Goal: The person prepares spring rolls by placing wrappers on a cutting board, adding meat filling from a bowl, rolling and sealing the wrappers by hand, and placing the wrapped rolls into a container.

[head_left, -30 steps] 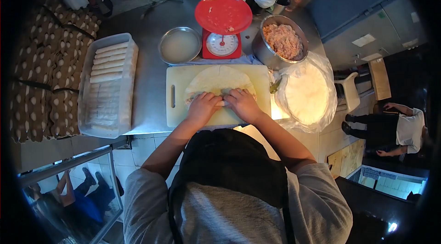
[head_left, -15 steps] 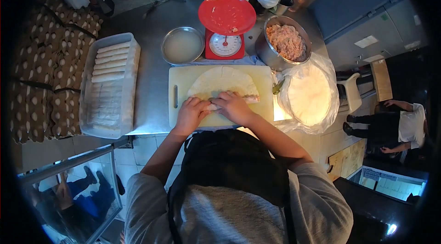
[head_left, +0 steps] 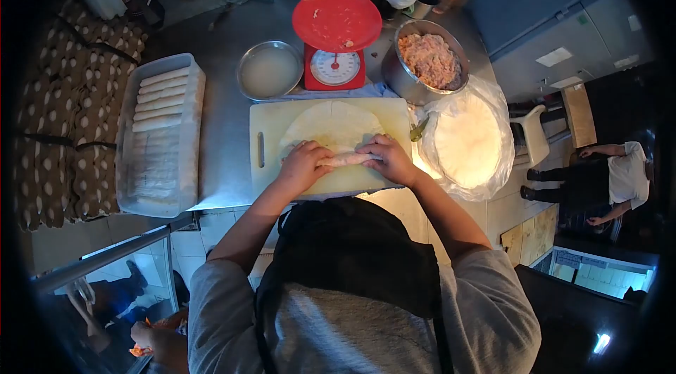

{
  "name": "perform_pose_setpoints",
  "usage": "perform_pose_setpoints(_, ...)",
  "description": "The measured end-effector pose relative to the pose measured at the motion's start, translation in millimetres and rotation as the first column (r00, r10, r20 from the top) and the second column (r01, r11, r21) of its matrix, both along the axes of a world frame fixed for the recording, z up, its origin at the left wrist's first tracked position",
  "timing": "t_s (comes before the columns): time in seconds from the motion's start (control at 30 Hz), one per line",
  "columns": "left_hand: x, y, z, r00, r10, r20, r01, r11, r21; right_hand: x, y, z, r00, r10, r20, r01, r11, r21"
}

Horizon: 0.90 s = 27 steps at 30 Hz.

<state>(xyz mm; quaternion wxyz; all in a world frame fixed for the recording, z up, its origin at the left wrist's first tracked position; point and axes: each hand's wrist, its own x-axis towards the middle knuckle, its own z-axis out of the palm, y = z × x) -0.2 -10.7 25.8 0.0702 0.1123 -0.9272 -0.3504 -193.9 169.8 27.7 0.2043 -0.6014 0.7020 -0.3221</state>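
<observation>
A round pale wrapper (head_left: 331, 124) lies on the white cutting board (head_left: 261, 173), its near edge folded over a filling into a roll (head_left: 347, 159). My left hand (head_left: 304, 165) grips the left end of that roll with bent fingers. At the right end, my right hand (head_left: 389, 158) has its fingers closed on the roll too. Between the hands the middle of the roll shows, while its ends are hidden under the fingers. More round wrappers (head_left: 468, 138) are stacked in clear plastic to the right of the board.
Behind the board are a bowl of cloudy liquid (head_left: 270, 71), a red scale (head_left: 336, 57) and a pot of pinkish filling (head_left: 428, 61). A plastic tub (head_left: 196, 128) of rolls and egg trays (head_left: 74, 113) are left. People appear at lower left and far right (head_left: 625, 175).
My right hand has moved right along the roll, away from my left hand, uncovering its middle. An orange item in another person's hand now shows at lower left.
</observation>
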Motion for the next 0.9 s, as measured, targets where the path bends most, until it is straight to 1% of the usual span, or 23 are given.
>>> perform_pose_setpoints(0.03,0,-2,1,1.000,-0.007,-0.001,0.007,1.000,-0.002,-1,-3,6,1.000,0.020,-0.024,-0.020,1.000,0.021)
perform_pose_setpoints(0.13,-4,-10,12,0.994,-0.061,0.096,0.060,0.998,0.009,2,-22,43,0.953,0.110,-0.284,-0.085,0.991,0.099)
perform_pose_setpoints(0.23,-9,-15,10,0.984,-0.074,0.160,0.062,0.995,0.081,6,-45,25,0.985,0.173,0.016,-0.174,0.979,0.111)
perform_pose_setpoints(0.33,-11,-14,11,0.979,-0.056,0.197,0.038,0.995,0.093,13,-49,13,0.987,0.152,0.046,-0.159,0.959,0.235)
perform_pose_setpoints(0.43,-6,-9,10,0.981,-0.027,0.190,0.001,0.991,0.136,19,-43,7,0.991,0.120,0.066,-0.132,0.965,0.226)
perform_pose_setpoints(0.53,-1,-4,8,0.988,-0.015,0.154,-0.001,0.995,0.101,19,-43,10,0.986,0.161,0.046,-0.167,0.964,0.209)
perform_pose_setpoints(0.63,10,-10,15,0.999,-0.019,0.032,0.018,1.000,0.022,24,-53,17,0.969,0.230,-0.088,-0.210,0.959,0.192)
perform_pose_setpoints(0.73,25,-22,17,0.999,0.021,0.027,-0.020,0.998,-0.052,36,-62,9,0.974,0.224,0.044,-0.229,0.957,0.177)
perform_pose_setpoints(0.83,39,-21,15,0.998,0.055,0.034,-0.053,0.997,-0.049,46,-62,3,0.986,0.167,-0.022,-0.163,0.977,0.140)
perform_pose_setpoints(0.9,46,-13,10,0.994,0.112,0.000,-0.112,0.992,-0.050,50,-59,1,0.988,0.150,-0.039,-0.146,0.984,0.102)
